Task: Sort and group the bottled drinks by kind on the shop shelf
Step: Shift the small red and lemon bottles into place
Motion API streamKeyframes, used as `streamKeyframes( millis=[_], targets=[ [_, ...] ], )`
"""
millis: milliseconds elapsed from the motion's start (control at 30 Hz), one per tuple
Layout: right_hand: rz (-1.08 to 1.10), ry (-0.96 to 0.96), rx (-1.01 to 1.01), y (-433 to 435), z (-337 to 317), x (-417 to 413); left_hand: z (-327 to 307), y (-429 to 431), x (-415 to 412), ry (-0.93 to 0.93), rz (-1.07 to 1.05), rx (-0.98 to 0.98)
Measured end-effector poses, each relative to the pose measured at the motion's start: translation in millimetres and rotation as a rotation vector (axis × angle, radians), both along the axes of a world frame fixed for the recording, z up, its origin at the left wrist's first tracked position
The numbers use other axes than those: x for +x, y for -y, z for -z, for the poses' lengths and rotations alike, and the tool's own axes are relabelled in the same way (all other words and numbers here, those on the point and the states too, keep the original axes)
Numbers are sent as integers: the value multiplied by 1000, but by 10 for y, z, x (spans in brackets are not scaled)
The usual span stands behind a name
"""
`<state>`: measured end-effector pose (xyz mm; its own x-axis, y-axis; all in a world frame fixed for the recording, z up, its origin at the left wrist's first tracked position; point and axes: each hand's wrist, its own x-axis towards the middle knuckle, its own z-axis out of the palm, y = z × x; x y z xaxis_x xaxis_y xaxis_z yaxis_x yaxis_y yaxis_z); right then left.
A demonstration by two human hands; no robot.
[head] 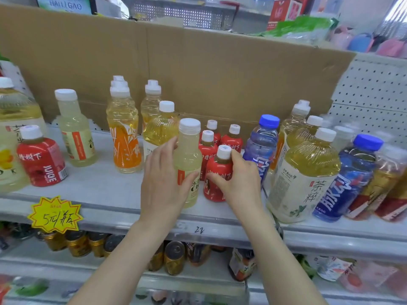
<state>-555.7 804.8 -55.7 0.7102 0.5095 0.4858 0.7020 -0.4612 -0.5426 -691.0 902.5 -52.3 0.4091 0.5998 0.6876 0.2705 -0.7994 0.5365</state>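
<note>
The left hand (pixel 163 179) is wrapped round a pale cloudy drink bottle (pixel 189 155) with a white cap, thumb across the front of its label and fingers behind. The bottle stands upright near the front edge of the shelf (pixel 99 188); whether its base rests on the shelf cannot be told. Just to the right, the right hand (pixel 239 181) grips a small red juice bottle (pixel 218 172) from the side, thumb low on the label and forefinger up by the white cap. The two held bottles are side by side, nearly touching.

Behind the right hand's bottle three more small red juice bottles (pixel 208 148) stand clustered. Just beyond the right hand is a blue sports drink bottle (pixel 261 142), then a large yellow tea bottle (pixel 304 172). Behind the left hand stands another yellow tea bottle (pixel 159 128); to its left is an orange-labelled bottle (pixel 124 139), and farther left a second pale cloudy bottle (pixel 74 130) and a lone red juice bottle (pixel 41 159).
</note>
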Motion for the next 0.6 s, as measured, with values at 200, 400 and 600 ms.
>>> streamKeyframes(
  millis=[200, 400, 600],
  targets=[
    [148, 178, 62, -75, -19, -55, 34, -25, 16, 6, -7, 12],
    [310, 204, 315, 8, -335, 206, 68, -47, 24, 7, 8, -1],
    [294, -42, 351, -60, -324, 281, 78, -46, 14, 15, 32, -26]
  ],
)
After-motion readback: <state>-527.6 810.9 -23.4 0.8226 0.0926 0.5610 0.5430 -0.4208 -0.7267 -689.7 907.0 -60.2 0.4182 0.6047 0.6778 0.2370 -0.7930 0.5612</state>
